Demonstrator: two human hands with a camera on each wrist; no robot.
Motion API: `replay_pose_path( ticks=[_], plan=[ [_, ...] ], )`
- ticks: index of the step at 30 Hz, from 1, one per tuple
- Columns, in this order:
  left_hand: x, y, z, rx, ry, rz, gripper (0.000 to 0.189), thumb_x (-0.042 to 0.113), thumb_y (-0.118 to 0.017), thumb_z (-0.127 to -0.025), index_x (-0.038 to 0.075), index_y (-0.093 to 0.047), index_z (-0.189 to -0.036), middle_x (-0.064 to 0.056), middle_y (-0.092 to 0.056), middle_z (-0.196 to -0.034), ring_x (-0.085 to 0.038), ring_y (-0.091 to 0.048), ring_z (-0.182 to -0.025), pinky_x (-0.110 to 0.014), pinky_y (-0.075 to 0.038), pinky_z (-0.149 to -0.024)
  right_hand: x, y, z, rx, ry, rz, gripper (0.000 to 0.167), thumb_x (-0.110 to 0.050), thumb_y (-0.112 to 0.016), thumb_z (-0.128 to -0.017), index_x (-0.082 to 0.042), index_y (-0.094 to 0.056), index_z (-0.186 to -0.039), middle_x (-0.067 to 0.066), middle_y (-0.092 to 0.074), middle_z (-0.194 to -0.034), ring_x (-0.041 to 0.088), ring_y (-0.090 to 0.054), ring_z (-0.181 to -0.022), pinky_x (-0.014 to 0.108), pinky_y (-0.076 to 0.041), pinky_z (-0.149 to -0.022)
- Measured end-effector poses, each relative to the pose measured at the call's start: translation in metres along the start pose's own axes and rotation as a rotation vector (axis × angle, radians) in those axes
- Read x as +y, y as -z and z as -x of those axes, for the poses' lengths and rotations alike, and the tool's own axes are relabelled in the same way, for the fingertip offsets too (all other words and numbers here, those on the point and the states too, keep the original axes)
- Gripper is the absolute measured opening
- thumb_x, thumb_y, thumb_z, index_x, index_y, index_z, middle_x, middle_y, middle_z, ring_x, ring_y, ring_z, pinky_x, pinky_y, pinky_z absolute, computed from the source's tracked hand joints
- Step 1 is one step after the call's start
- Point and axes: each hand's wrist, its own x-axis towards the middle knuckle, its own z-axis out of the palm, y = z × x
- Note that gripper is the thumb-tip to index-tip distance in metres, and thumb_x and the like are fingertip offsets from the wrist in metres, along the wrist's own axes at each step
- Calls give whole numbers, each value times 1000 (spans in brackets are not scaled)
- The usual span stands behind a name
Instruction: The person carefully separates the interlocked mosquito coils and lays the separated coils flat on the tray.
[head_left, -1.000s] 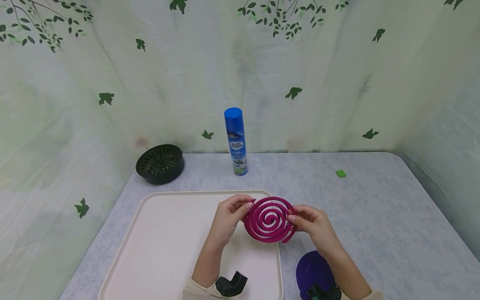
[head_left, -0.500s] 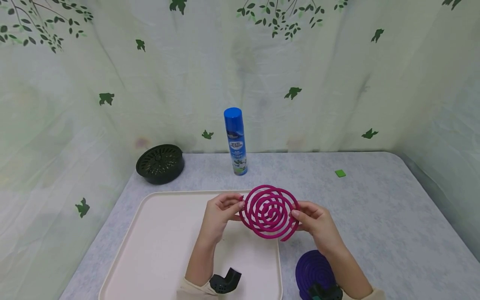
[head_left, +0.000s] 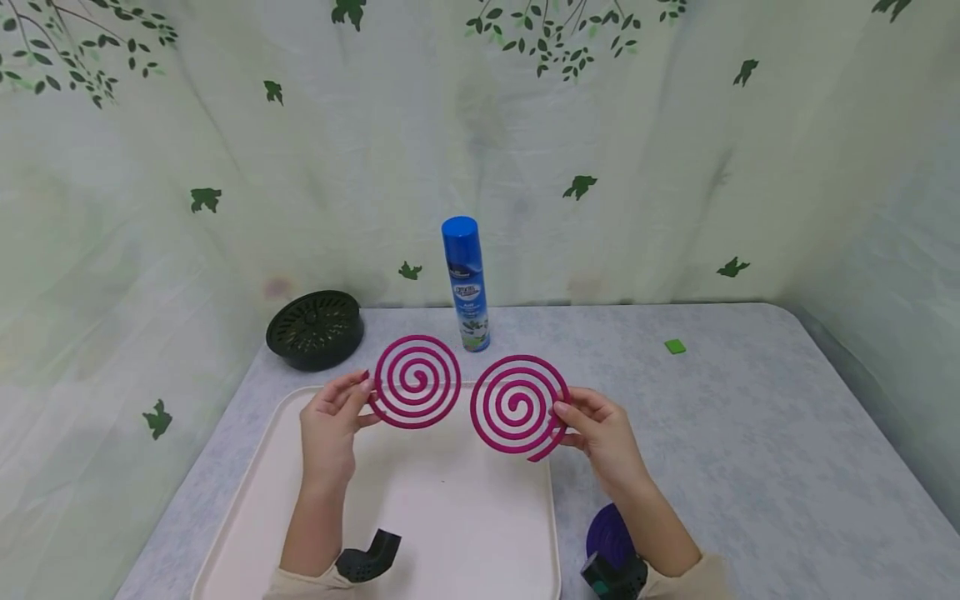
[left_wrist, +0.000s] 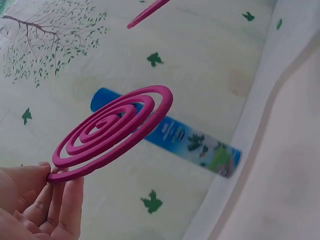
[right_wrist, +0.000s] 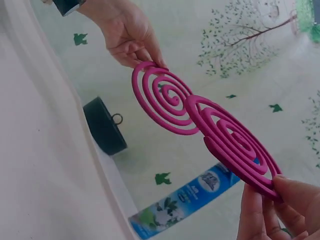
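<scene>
My left hand [head_left: 332, 429] pinches the left edge of a magenta mosquito coil [head_left: 420, 388], holding it above the tray. A second magenta mosquito coil [head_left: 519, 408], of like size, is gripped at its right edge between the thumb and fingers of my right hand [head_left: 603, 429]. In the head view a narrow gap separates the two spirals. From the right wrist view the nearer coil [right_wrist: 235, 142] overlaps the farther one [right_wrist: 150, 107], both tilted. The left wrist view shows thumb and fingertips at the outer end of the left coil [left_wrist: 165, 95].
Beneath the hands lies a cream tray [head_left: 465, 525]. A blue spray can [head_left: 468, 292] stands behind it, with a black slotted round holder [head_left: 315, 329] at back left. Partly under my right wrist is a purple coil [head_left: 607, 535]. A green square [head_left: 675, 346] lies at back right.
The two magenta coils were stacked together, then overlapping, and are now apart. My left hand has moved left and up with one coil; my right hand has shifted slightly left with the other.
</scene>
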Motion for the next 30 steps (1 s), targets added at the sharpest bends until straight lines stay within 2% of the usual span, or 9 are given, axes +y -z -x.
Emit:
replay_pose_path(
  ticks=[2, 7, 9, 13, 16, 19, 24, 28, 30],
  plan=[
    [-11, 22, -8, 34, 8, -39, 38, 21, -66, -81, 0, -58, -112, -6, -65, -96, -16, -62, -82, -29, -53, -62, 4, -7, -4, 4, -29, -25, 29, -11, -63, -84, 6, -57, -108, 9, -63, -90, 21, -62, -78, 34, -53, -66],
    [-39, 71, -30, 146, 138, -121, 48, 36, -68, -77, 12, -59, -117, -5, -63, -107, -17, -61, -92, -31, -52, -67, 19, -23, -13, 16, -98, -54, 26, -9, -62, -85, 5, -58, -106, 12, -64, -91, 21, -62, -77, 33, -53, -65],
    [-44, 85, -34, 176, 183, -133, 49, 39, -67, -76, 14, -59, -118, -4, -62, -108, -17, -60, -94, -31, -52, -67, 26, -29, -17, 17, -122, -51, 26, -10, -63, -84, 5, -59, -106, 11, -64, -90, 20, -62, -76, 32, -53, -65],
    [-65, 112, -43, 200, 210, -114, 51, 39, -68, -75, 14, -58, -119, -3, -62, -107, -16, -61, -91, -29, -52, -65, 44, -39, -23, -6, -175, -38, 28, -10, -64, -83, 5, -58, -107, 8, -64, -85, 17, -61, -74, 30, -53, -65],
    [-81, 126, -47, 201, 231, -99, 52, 40, -69, -74, 14, -59, -117, -2, -63, -104, -13, -61, -87, -28, -52, -63, 57, -44, -25, -25, -212, -25, 28, -11, -63, -84, 5, -59, -106, 5, -64, -82, 15, -62, -72, 29, -53, -65],
    [-80, 127, -42, 186, 275, -109, 50, 39, -69, -74, 12, -59, -115, 0, -64, -99, -11, -61, -84, -27, -52, -64, 69, -48, -27, -44, -238, -17, 27, -12, -63, -84, 4, -59, -105, 4, -64, -81, 14, -62, -71, 29, -53, -64],
    [-57, 114, -27, 148, 354, -192, 48, 35, -64, -81, 7, -54, -118, 7, -63, -88, -7, -61, -79, -24, -52, -66, 84, -53, -26, -63, -272, -36, 23, -8, -63, -83, 6, -58, -101, 4, -64, -78, 13, -62, -69, 31, -53, -60],
    [-51, 109, -20, 143, 402, -230, 45, 30, -60, -85, 5, -51, -121, 10, -62, -85, -5, -60, -76, -23, -52, -65, 90, -55, -26, -67, -279, -49, 27, -6, -62, -84, 8, -55, -107, 7, -64, -81, 15, -63, -69, 34, -54, -61],
    [-53, 110, -20, 132, 403, -249, 44, 29, -59, -87, 4, -50, -122, 11, -62, -85, -4, -60, -76, -22, -52, -66, 91, -54, -25, -79, -279, -49, 31, -5, -60, -85, 7, -53, -113, 12, -65, -86, 18, -64, -72, 36, -53, -63]
  ],
)
